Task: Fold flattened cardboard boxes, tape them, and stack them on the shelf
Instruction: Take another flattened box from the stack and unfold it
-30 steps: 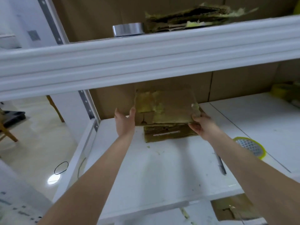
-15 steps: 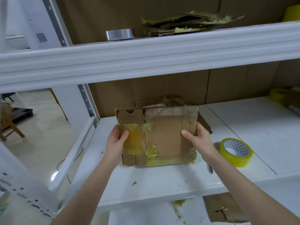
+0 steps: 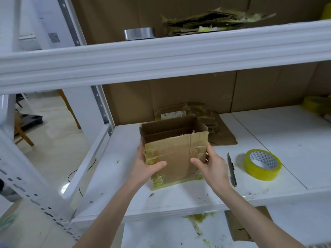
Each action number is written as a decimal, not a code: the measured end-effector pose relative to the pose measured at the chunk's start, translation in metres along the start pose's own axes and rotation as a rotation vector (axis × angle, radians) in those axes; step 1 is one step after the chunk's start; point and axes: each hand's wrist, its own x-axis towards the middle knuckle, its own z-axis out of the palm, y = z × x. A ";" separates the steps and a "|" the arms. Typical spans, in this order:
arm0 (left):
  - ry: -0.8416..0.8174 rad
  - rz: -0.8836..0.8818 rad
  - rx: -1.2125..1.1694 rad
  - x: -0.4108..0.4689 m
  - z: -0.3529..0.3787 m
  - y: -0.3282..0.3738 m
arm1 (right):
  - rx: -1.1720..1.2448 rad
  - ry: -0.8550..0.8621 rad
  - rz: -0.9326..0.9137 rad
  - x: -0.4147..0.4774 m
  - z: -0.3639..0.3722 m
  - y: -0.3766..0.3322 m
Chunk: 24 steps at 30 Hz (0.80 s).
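A worn brown cardboard box (image 3: pixel 176 151) with yellow tape scraps stands opened into shape on the white middle shelf (image 3: pixel 179 199), its top open. My left hand (image 3: pixel 146 164) grips its left side with the thumb across the front. My right hand (image 3: pixel 210 166) holds the right side, thumb on the front face. Behind the box lies a pile of flattened cardboard boxes (image 3: pixel 215 129). A roll of yellow tape (image 3: pixel 262 164) sits on the shelf to the right, with a box cutter (image 3: pixel 231 170) between it and my right hand.
The upper shelf beam (image 3: pixel 161 59) crosses above; on it sit a silver tape roll (image 3: pixel 139 33) and torn flattened cardboard (image 3: pixel 206 22). Another yellow tape roll (image 3: pixel 312 103) lies far right. Cardboard (image 3: pixel 240 228) rests on the lower shelf. A perforated upright (image 3: pixel 100 104) stands left.
The flat box was lifted off the pile, pulled toward me and opened into a box shape. Both hands moved from its edges at the back to its sides near the shelf front.
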 end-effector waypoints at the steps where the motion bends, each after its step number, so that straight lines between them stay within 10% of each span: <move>1: -0.026 -0.009 0.000 -0.001 0.000 -0.001 | -0.026 -0.005 -0.015 -0.001 0.003 0.000; 15: 0.088 0.309 0.127 -0.008 -0.011 0.012 | -0.510 -0.302 -0.181 0.023 -0.029 -0.017; 24: 0.217 0.223 0.101 0.013 -0.023 0.025 | -0.172 -0.243 -0.151 0.028 -0.027 -0.024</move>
